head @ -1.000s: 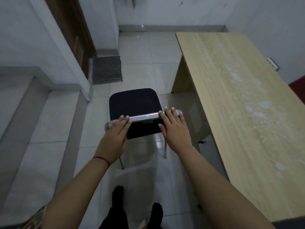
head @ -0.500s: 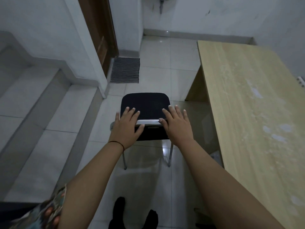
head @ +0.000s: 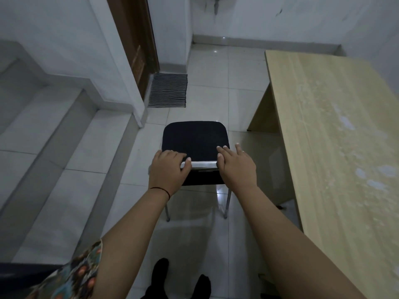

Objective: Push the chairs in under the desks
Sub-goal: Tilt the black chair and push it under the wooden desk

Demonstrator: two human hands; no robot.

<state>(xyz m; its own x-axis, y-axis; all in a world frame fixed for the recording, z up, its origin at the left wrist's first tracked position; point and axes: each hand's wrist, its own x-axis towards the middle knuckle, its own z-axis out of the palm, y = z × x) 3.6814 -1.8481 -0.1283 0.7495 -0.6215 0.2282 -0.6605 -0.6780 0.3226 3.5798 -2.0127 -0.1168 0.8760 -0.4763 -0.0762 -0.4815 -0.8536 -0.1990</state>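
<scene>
Both arms reach forward: left hand grips the chair backrest's top rail, right hand rests there, fingers straight, beside the desk.

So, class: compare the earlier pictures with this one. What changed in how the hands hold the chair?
The left hand curled its fingers over the black-seated chair's chrome back rail and now grips it; the right hand lies flatter, fingers straight. The chair is not yet under the light wooden desk.

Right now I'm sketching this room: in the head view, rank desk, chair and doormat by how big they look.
1. desk, clearly largest.
2. chair.
3. doormat. It lies farther away, so the last two are unsure.
</scene>
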